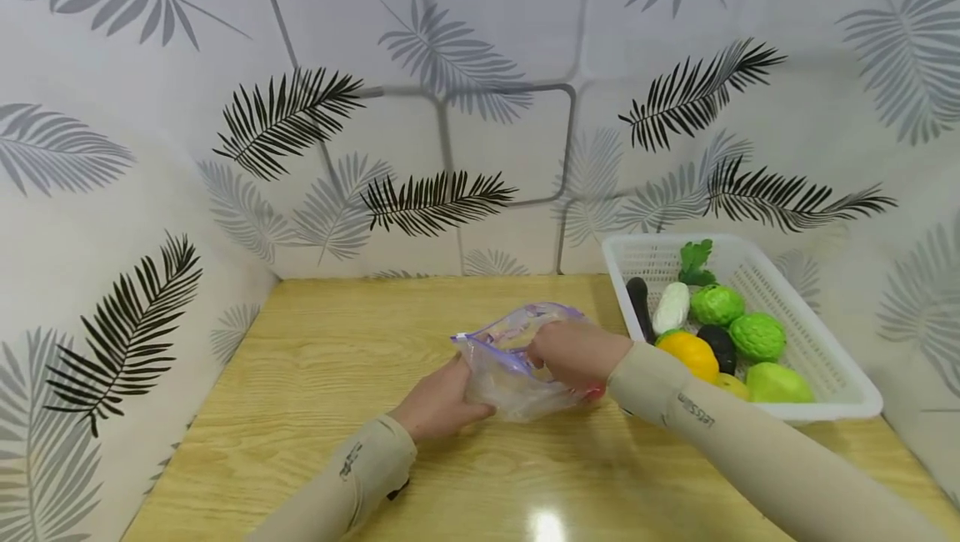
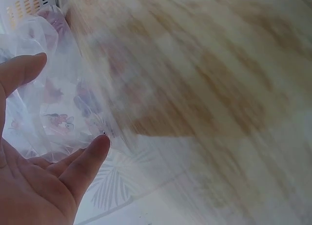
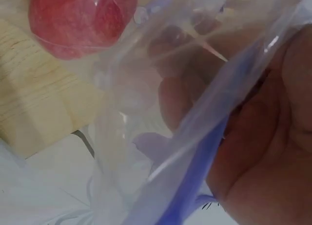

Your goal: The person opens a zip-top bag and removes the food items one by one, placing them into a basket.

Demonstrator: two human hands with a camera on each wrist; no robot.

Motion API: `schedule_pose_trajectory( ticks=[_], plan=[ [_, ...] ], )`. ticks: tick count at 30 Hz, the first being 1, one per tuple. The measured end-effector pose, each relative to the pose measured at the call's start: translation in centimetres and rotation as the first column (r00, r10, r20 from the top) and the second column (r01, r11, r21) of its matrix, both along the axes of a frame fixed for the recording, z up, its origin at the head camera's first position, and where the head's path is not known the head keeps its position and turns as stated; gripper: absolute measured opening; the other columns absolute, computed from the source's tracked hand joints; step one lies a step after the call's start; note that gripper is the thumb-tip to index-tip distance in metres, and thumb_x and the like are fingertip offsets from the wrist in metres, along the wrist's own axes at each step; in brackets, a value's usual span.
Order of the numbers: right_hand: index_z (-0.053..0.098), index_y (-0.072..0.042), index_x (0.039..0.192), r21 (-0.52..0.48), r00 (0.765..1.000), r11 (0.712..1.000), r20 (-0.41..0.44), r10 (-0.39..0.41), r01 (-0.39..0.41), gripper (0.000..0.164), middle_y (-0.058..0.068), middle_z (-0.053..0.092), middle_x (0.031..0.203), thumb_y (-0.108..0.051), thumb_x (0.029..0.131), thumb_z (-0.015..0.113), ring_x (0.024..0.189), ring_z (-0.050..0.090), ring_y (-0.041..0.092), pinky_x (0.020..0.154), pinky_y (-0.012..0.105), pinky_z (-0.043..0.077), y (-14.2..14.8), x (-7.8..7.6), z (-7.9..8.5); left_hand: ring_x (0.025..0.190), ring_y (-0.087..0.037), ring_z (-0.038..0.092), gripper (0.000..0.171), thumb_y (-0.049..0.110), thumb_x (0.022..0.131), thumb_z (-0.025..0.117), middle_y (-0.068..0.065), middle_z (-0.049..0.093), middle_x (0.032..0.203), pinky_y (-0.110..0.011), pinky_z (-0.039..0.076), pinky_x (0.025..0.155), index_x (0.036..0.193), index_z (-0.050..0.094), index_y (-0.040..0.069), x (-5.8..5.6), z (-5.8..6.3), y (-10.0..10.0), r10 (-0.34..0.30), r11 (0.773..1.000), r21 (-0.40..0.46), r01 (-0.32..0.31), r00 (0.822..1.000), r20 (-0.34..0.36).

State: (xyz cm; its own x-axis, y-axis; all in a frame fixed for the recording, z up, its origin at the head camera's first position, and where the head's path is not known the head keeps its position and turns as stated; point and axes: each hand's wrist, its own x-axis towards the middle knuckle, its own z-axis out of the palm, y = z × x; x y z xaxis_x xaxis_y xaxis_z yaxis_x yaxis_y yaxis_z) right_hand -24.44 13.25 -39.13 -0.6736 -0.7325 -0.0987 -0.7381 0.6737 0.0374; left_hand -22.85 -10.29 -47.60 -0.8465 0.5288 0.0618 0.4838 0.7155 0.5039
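Observation:
A clear zip bag (image 1: 498, 388) with a purple seal and white slider stands with its mouth spread on the table. My left hand (image 1: 441, 404) supports its left side, thumb in front and fingers behind. In the left wrist view the thumb and fingers (image 2: 87, 169) are spread apart against the plastic. My right hand (image 1: 573, 352) reaches into the bag's mouth. Through the plastic in the right wrist view, its loosely bent fingers (image 3: 173, 103) show apart from a round red fruit (image 3: 83, 23). Only a red sliver of the fruit shows under my right wrist in the head view.
A white plastic basket (image 1: 847, 367) stands at the right, close to my right forearm. In it lie a yellow-orange fruit (image 1: 688, 354), bumpy green fruits (image 1: 757, 336), a green pear-shaped fruit (image 1: 778, 383), dark and white vegetables, and a leaf. Leaf-patterned cloth rises behind the wooden table (image 1: 322, 358).

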Motion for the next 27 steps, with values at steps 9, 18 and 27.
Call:
schedule_pose_trajectory(
  ticks=[9, 18, 27],
  plan=[
    [0.058, -0.014, 0.063, 0.101, 0.997, 0.993, -0.047, -0.057, 0.062, 0.022, -0.004, 0.057, 0.062, -0.005, 0.081, 0.066, 0.056, 0.051, 0.013, 0.057, 0.036, 0.055, -0.2, -0.8, -0.4, 0.121, -0.019, 0.042, 0.092, 0.043, 0.080, 0.072, -0.006, 0.038, 0.147, -0.041, 0.041, 0.101, 0.151, 0.021, 0.013, -0.4, -0.1, 0.4, -0.002, 1.000, -0.025, 0.001, 0.999, -0.036],
    [0.055, -0.013, 0.066, 0.212, 0.989, 0.971, 0.075, -0.126, 0.107, 0.021, -0.003, 0.054, 0.063, -0.007, 0.085, 0.062, 0.054, 0.047, 0.013, 0.052, 0.031, 0.050, -0.4, -0.6, 0.1, 0.116, -0.022, 0.047, 0.087, 0.040, 0.079, 0.073, -0.009, 0.042, 0.143, -0.042, 0.045, 0.096, 0.147, 0.028, 0.008, -0.3, 0.3, 0.8, 0.000, 0.999, -0.042, -0.003, 0.996, -0.084],
    [0.055, -0.013, 0.065, 0.280, 0.981, 0.951, 0.099, -0.166, 0.133, 0.025, -0.002, 0.053, 0.062, -0.015, 0.089, 0.061, 0.055, 0.047, 0.014, 0.051, 0.031, 0.046, -0.8, -0.5, 0.1, 0.116, -0.021, 0.047, 0.089, 0.038, 0.079, 0.074, -0.007, 0.042, 0.143, -0.042, 0.045, 0.097, 0.149, 0.026, 0.012, -0.1, 0.5, 1.0, -0.003, 1.000, -0.020, 0.002, 0.997, -0.080]
  ],
)
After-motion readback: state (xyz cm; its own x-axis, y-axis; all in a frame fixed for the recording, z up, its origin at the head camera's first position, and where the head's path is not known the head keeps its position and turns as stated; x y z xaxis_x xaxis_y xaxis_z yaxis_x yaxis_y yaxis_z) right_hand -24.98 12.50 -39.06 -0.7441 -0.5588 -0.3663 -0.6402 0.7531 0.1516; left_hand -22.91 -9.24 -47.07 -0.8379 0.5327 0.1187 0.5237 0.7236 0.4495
